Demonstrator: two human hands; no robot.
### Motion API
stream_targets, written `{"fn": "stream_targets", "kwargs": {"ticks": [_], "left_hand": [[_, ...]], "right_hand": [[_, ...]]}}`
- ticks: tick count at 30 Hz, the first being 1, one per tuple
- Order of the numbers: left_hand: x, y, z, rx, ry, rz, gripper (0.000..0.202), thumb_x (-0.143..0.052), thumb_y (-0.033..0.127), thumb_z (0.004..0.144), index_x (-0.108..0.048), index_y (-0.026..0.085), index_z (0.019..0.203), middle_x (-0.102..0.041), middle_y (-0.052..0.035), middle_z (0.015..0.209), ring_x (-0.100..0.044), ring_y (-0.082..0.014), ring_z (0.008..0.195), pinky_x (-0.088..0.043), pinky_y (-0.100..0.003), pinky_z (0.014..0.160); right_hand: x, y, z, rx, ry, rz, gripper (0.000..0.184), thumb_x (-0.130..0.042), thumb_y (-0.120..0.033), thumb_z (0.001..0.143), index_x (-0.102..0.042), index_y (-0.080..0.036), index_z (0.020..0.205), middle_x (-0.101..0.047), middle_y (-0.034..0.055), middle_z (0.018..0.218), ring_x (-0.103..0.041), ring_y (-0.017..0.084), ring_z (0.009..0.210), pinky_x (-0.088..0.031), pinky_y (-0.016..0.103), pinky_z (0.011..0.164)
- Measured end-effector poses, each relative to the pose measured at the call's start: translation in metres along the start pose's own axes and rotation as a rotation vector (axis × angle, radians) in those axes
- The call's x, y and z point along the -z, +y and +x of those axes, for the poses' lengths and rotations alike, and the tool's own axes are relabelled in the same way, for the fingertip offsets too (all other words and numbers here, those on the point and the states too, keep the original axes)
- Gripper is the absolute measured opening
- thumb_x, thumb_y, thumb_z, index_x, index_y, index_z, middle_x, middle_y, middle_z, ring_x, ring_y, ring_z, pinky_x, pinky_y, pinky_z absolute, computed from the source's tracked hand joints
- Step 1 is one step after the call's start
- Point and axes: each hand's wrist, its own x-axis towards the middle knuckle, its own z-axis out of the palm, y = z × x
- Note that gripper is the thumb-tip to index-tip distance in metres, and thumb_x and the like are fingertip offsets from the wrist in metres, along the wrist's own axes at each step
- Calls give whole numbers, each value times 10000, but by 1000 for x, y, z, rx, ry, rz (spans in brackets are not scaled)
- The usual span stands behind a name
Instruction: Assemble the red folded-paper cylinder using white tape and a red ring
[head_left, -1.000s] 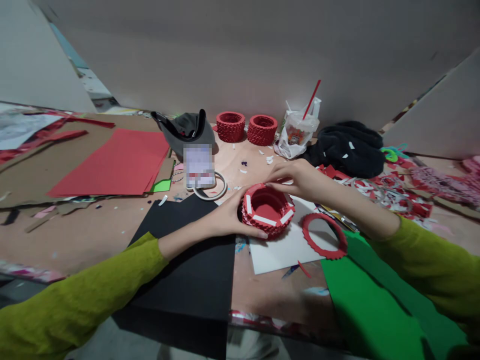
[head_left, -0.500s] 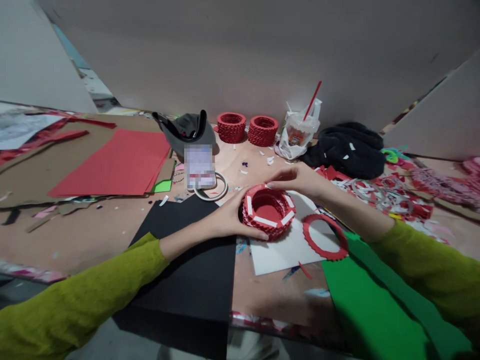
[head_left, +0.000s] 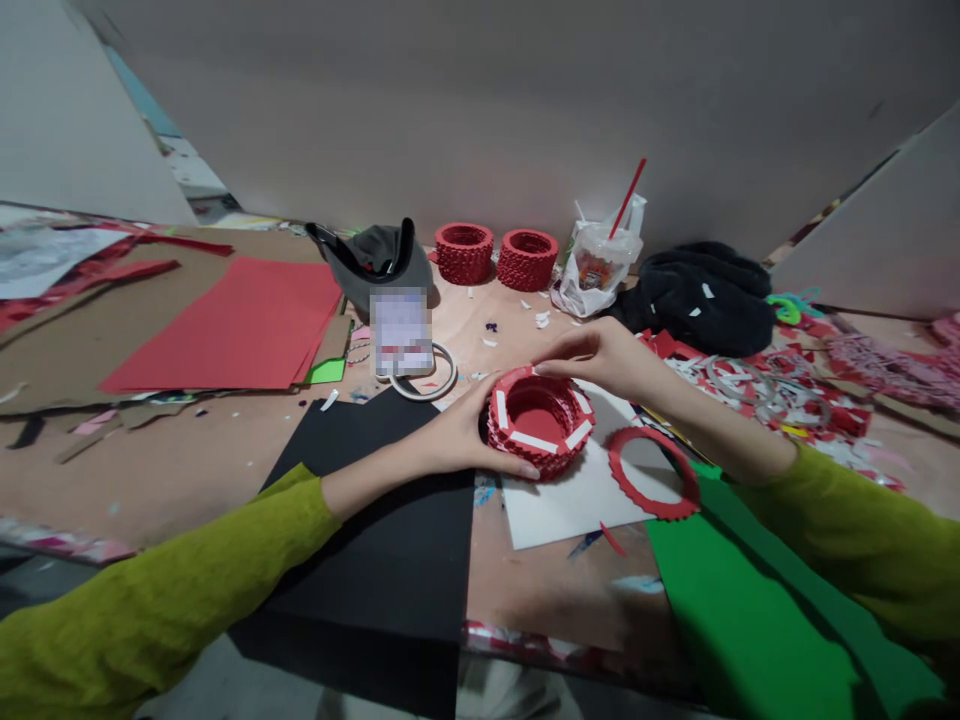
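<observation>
From my distant place I see a person dressed in long sleeves of a yellowish green. The left sleeve (head_left: 180,580) has soft wrinkles along its length, and its plain edge stands a little loose around the forearm. The right sleeve (head_left: 855,540) is of the same colour, darker in its folds. Low down, I notice a pale, greyish-beige garment (head_left: 517,690), which is rather blurred.
</observation>
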Motion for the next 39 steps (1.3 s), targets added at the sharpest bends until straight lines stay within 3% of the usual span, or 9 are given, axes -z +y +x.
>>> {"fn": "stream_targets", "kwargs": {"ticks": [5,11,14,20,29,39], "left_hand": [[0,2,0,9,5,2,964,-877,409,551,-418,192,1371,-501,-143,1385,-476,-314,1287,-354,-482,1099],[0,5,0,11,10,35,981,-873,430,550,-410,197,1383,-511,-142,1372,-497,-321,1259,-372,-491,1079],[0,5,0,20,12,46,973,-873,437,551,-416,192,1375,-517,-140,1363,-503,-309,1254,-379,-470,1079],[1,5,0,14,6,36,964,-874,431,553,-420,190,1369,-508,-137,1377,-500,-301,1261,-375,-455,1086],[0,1,0,-19,4,16,981,-879,415,547,-412,195,1382,-500,-138,1394,-471,-315,1291,-349,-479,1105],[0,1,0,-11,11,20,973,-877,424,547,-420,198,1376,-506,-128,1381,-479,-305,1280,-359,-459,1094]], "right_hand": [[0,-7,0,76,-16,-211,129,-652,-200,799,-767,-160,842,-766,68,857,-695,186,745,-544,277,715],[1,-10,0,345,-78,-559,173,-603,-183,859,-769,-146,895,-757,103,877,-674,190,766,-486,283,728],[2,-10,1,380,-111,-603,178,-598,-178,868,-767,-140,911,-753,112,874,-669,185,745,-473,284,716],[5,-9,4,329,-93,-545,172,-611,-168,852,-770,-122,900,-754,109,851,-667,181,734,-469,274,682],[1,-3,4,62,-45,-132,132,-683,-253,778,-755,-149,818,-761,66,822,-691,182,732,-547,267,691],[1,-7,3,39,-33,-200,133,-670,-248,781,-756,-147,783,-761,62,789,-677,179,687,-529,261,642]]}}
